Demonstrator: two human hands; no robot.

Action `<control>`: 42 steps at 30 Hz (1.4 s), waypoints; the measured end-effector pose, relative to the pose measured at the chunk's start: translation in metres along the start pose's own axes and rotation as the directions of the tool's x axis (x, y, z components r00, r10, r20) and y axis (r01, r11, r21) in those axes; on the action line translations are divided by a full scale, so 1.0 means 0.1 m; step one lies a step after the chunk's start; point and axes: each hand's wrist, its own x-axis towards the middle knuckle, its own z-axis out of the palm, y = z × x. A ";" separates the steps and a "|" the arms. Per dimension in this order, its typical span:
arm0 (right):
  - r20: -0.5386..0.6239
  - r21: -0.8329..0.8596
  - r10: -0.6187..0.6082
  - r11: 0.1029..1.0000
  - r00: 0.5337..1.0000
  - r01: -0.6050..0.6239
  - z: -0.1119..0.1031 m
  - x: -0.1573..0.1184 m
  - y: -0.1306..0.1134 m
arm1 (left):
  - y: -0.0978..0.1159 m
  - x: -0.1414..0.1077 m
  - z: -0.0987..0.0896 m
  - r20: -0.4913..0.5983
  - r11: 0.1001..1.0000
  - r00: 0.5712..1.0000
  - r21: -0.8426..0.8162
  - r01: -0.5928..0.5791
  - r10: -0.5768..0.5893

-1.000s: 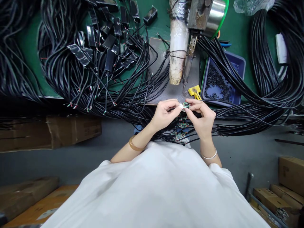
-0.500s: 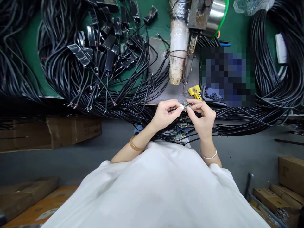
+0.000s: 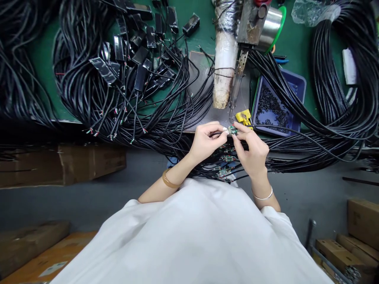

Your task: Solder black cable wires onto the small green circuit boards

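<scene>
Left hand (image 3: 207, 142): we pinch a black cable (image 3: 216, 134) narrowly beside the board.
Right hand (image 3: 253, 152): our thumb and finger close narrowly on the green circuit board (image 3: 233, 129).
Circuit board: between our fingertips; pulling unevenly could strain its joints.
Soldering iron (image 3: 238, 79): tip near our fingers; if hot, a slip could burn us.
Cable bundle (image 3: 310, 152): snagging could tug wires loose.

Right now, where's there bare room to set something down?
The green bench top is bare between the green-rimmed spool and right-hand cable coil; a smaller patch between the rightmost black box and wrapped tube. Left is crowded with cables and black boxes.
</scene>
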 end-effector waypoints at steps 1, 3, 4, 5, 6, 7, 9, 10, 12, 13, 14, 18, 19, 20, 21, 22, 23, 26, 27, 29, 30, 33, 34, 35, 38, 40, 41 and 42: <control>0.005 -0.003 -0.002 1.000 1.000 0.002 0.00 0.00 0.00 | 0.00 0.01 0.00 -0.006 1.000 1.000 0.016 -0.007 0.008; 0.015 -0.005 -0.003 1.000 1.000 0.003 0.00 0.01 0.00 | 0.00 0.01 0.01 -0.022 0.998 0.999 0.053 -0.030 0.031; 0.022 -0.007 -0.005 1.000 1.000 0.005 0.00 0.02 0.00 | 0.01 0.01 0.02 -0.031 0.996 0.998 0.078 -0.046 0.049; 0.031 -0.011 -0.010 1.000 0.999 0.011 0.00 0.02 0.01 | 0.01 0.01 0.02 -0.041 0.992 0.997 0.107 -0.065 0.070; 0.042 -0.019 -0.018 1.000 0.999 0.019 -0.01 0.02 0.02 | 0.01 0.01 0.03 -0.054 0.987 0.994 0.139 -0.084 0.093; 0.056 -0.026 -0.027 0.999 0.998 0.029 -0.02 0.03 0.02 | 0.01 0.02 0.04 -0.069 0.980 0.991 0.170 -0.102 0.115; 0.087 -0.034 -0.042 0.998 0.995 0.045 -0.03 0.03 0.04 | 0.01 0.02 0.05 -0.092 0.968 0.985 0.217 -0.126 0.149; 0.101 -0.034 -0.048 0.998 0.994 0.051 -0.03 0.04 0.05 | 0.01 0.02 0.05 -0.100 0.965 0.983 0.228 -0.131 0.157; 0.124 -0.028 -0.053 0.998 0.991 0.057 -0.04 0.06 0.07 | 0.02 0.04 0.06 -0.109 0.964 0.982 0.233 -0.129 0.158; 0.134 -0.022 -0.053 0.998 0.990 0.057 -0.05 0.07 0.07 | 0.02 0.05 0.06 -0.112 0.965 0.982 0.229 -0.126 0.155; 0.144 -0.016 -0.052 0.998 0.988 0.055 -0.05 0.09 0.08 | 0.03 0.06 0.06 -0.115 0.967 0.982 0.222 -0.123 0.151; 0.155 0.011 -0.032 0.999 0.987 0.031 -0.06 0.15 0.08 | 0.06 0.12 0.04 -0.130 0.972 0.981 0.203 -0.116 0.144; 0.151 0.017 -0.027 1.000 0.988 0.025 -0.07 0.17 0.09 | 0.06 0.13 0.04 -0.133 0.974 0.981 0.198 -0.113 0.141; 0.149 0.024 -0.022 1.000 0.989 0.019 -0.07 0.18 0.09 | 0.06 0.14 0.04 -0.136 0.975 0.981 0.192 -0.108 0.136; 0.148 0.030 -0.019 0.999 0.989 0.015 -0.08 0.20 0.09 | 0.06 0.15 0.04 -0.138 0.977 0.982 0.185 -0.102 0.129; 0.150 0.036 -0.018 0.999 0.988 0.013 -0.08 0.21 0.09 | 0.06 0.16 0.04 -0.138 0.980 0.983 0.177 -0.094 0.120; 0.152 0.041 -0.019 0.999 0.988 0.013 -0.09 0.22 0.09 | 0.06 0.16 0.05 -0.136 0.981 0.985 0.171 -0.086 0.110; 0.154 0.043 -0.031 0.999 0.988 0.025 -0.09 0.24 0.09 | 0.05 0.17 0.05 -0.128 0.984 0.988 0.166 -0.063 0.085; 0.154 0.038 -0.035 0.999 0.987 0.029 -0.09 0.24 0.10 | 0.05 0.17 0.05 -0.127 0.984 0.989 0.167 -0.060 0.082; 0.154 0.026 -0.040 0.999 0.987 0.037 -0.09 0.25 0.11 | 0.06 0.18 0.06 -0.125 0.984 0.989 0.170 -0.060 0.081; 0.154 0.021 -0.043 0.999 0.987 0.041 -0.09 0.25 0.11 | 0.06 0.18 0.06 -0.126 0.983 0.988 0.174 -0.063 0.085; 0.153 0.008 -0.052 0.999 0.987 0.052 -0.10 0.27 0.11 | 0.08 0.20 0.05 -0.128 0.978 0.986 0.191 -0.079 0.104; 0.153 0.001 -0.055 0.998 0.987 0.056 -0.10 0.28 0.11 | 0.08 0.21 0.05 -0.129 0.976 0.985 0.199 -0.085 0.112; 0.153 -0.007 -0.058 0.998 0.987 0.060 -0.10 0.28 0.11 | 0.09 0.21 0.05 -0.130 0.974 0.984 0.207 -0.091 0.119; 0.151 -0.029 -0.068 0.997 0.986 0.073 -0.11 0.30 0.09 | 0.10 0.22 0.04 -0.132 0.969 0.982 0.225 -0.105 0.137; 0.149 -0.036 -0.077 0.996 0.986 0.084 -0.12 0.32 0.08 | 0.10 0.23 0.04 -0.134 0.968 0.981 0.227 -0.110 0.143; 0.145 -0.040 -0.083 0.995 0.986 0.090 -0.12 0.32 0.08 | 0.11 0.23 0.04 -0.135 0.968 0.980 0.226 -0.112 0.145; 0.141 -0.045 -0.089 0.994 0.986 0.097 -0.12 0.33 0.07 | 0.11 0.23 0.04 -0.136 0.968 0.980 0.223 -0.114 0.147</control>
